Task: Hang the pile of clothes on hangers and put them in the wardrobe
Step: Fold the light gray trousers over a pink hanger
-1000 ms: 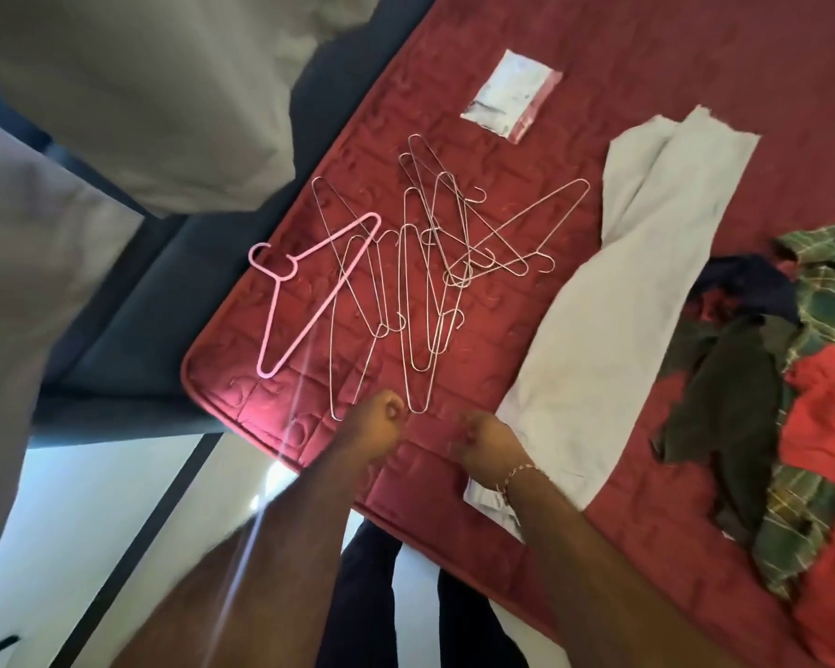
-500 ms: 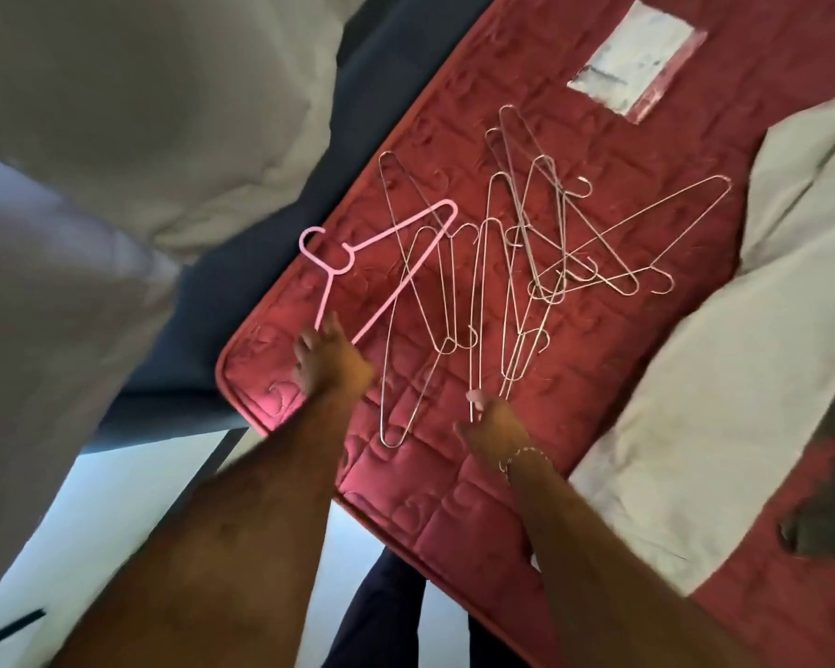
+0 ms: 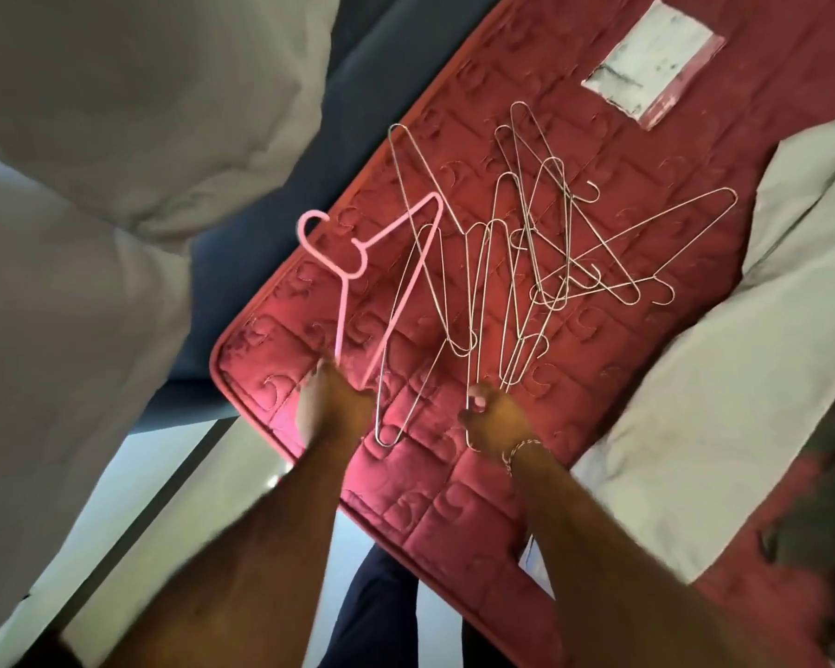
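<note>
Two hands are working at the red mattress [image 3: 454, 499] edge: the left hand [image 3: 331, 409] is gripping the near end of the pink hanger [image 3: 343, 286], the right hand [image 3: 495, 419] is pinching a wire hanger [image 3: 485, 291] in the tangled pile, and a white garment [image 3: 695, 402] is lying further right.

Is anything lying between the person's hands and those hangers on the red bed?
Nothing visible does. The left hand is already at the near end of the pink hanger, and the right hand pinches the tip of a wire hanger. The wire hangers overlap, so one may drag others.
</note>
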Motion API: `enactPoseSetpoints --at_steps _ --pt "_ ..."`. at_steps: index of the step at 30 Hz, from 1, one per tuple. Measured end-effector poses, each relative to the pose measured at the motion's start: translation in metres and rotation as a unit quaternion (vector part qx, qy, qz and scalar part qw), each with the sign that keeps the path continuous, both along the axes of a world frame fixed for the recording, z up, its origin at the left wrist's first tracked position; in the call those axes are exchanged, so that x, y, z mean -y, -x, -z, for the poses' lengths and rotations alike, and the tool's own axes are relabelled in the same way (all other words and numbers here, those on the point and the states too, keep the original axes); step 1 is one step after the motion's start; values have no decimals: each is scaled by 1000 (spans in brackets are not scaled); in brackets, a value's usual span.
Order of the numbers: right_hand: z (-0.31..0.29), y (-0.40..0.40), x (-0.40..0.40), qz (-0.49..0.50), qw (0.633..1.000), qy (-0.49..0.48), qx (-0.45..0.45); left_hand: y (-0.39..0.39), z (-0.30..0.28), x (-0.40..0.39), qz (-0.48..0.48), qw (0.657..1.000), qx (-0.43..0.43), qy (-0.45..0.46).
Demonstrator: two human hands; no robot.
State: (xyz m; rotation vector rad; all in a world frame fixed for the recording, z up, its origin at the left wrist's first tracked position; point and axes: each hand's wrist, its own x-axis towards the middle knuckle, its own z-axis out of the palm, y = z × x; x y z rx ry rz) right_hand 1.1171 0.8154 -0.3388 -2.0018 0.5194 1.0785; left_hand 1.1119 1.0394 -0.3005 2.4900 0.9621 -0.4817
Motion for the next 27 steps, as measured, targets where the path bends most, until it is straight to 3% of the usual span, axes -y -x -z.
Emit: enactPoseSetpoints --at_steps 4,7,10,13,15,18,21,25,27 --pt "-42 -17 -7 0 998 -32 45 36 -33 20 -93 989 115 29" --pt "-56 -24 -7 13 994 -58 88 63 -50 26 -100 982 161 6" --pt "-75 -20 5 37 989 -83 117 81 -57 33 -82 979 183 39" --pt "-68 11 48 119 982 -70 126 93 -49 44 38 989 85 115" --pt "-45 52 91 205 970 -40 121 101 -37 57 136 978 19 159" --pt "-14 133 167 368 927 2 76 110 -16 89 261 943 -65 194" --pt "21 215 231 444 893 75 -4 118 3 124 349 892 -139 251" --pt "-25 272 248 482 870 84 -58 140 21 165 493 824 -200 195" --pt "-37 291 246 460 880 105 -58 153 26 180 569 789 -188 134"
